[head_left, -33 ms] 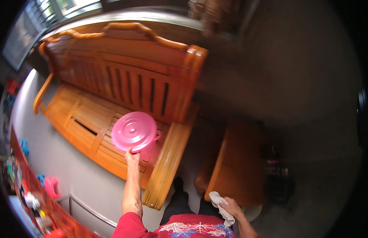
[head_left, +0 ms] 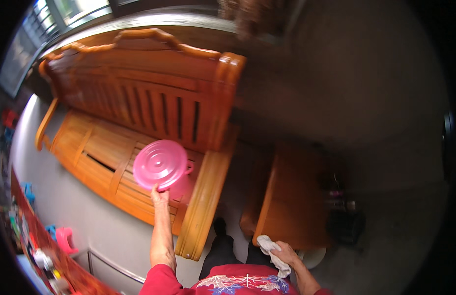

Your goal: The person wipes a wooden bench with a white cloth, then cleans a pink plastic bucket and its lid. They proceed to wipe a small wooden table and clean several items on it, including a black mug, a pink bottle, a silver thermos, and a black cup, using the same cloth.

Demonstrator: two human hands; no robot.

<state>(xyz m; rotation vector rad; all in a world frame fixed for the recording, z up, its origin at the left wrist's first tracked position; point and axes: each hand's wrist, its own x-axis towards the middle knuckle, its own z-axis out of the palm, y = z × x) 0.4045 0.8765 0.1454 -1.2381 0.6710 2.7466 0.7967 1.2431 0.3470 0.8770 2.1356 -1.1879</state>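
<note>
Pink lid point(head_left: 159, 163) seems pinched by the left hand point(head_left: 160, 196); right hand point(head_left: 286, 253) clutches white cloth point(head_left: 268, 245).

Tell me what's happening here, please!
Someone in a red top has both hands busy. The left hand grips the near edge of a round pink lid above the seat of a wooden bench. The right hand holds a crumpled white cloth by the corner of a brown wooden table.
</note>
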